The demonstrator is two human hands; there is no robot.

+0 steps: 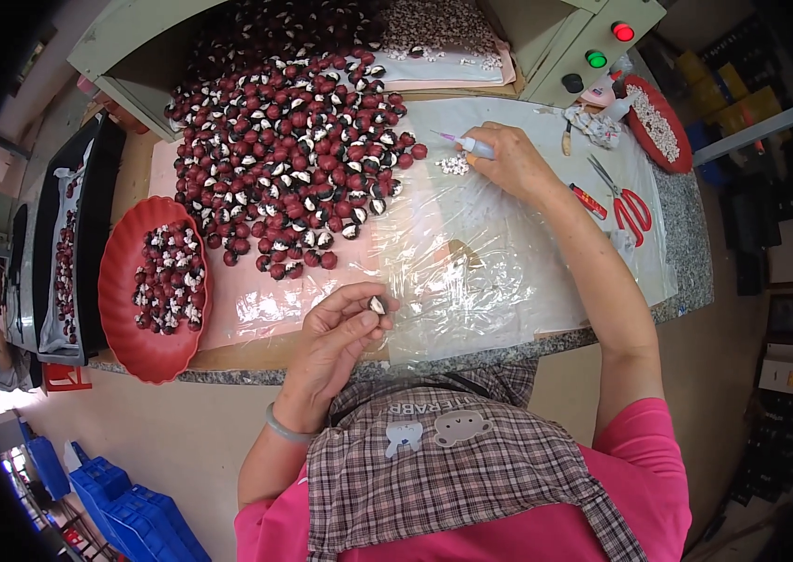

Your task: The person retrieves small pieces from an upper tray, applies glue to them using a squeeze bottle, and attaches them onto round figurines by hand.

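Near the table's front edge, my left hand [335, 339] pinches a small black-and-white ball piece [377, 305] between thumb and fingers. Over the plastic sheet, my right hand [511, 161] is closed round a needle-tip bottle [477, 147], its thin tip pointing left. Just below that tip lies a little heap of small white pieces [453, 166]. To the left spreads a large pile of dark red balls [293, 169], many showing black and white parts. Its right edge comes close to the bottle's tip.
A red scalloped bowl [113, 290] of red and white pieces stands at the left. At the right are red-handled scissors [633, 214], a crumpled white cloth [593, 127] and a red dish [676, 159] of small white pieces. A pale green machine housing [560, 56] rises behind.
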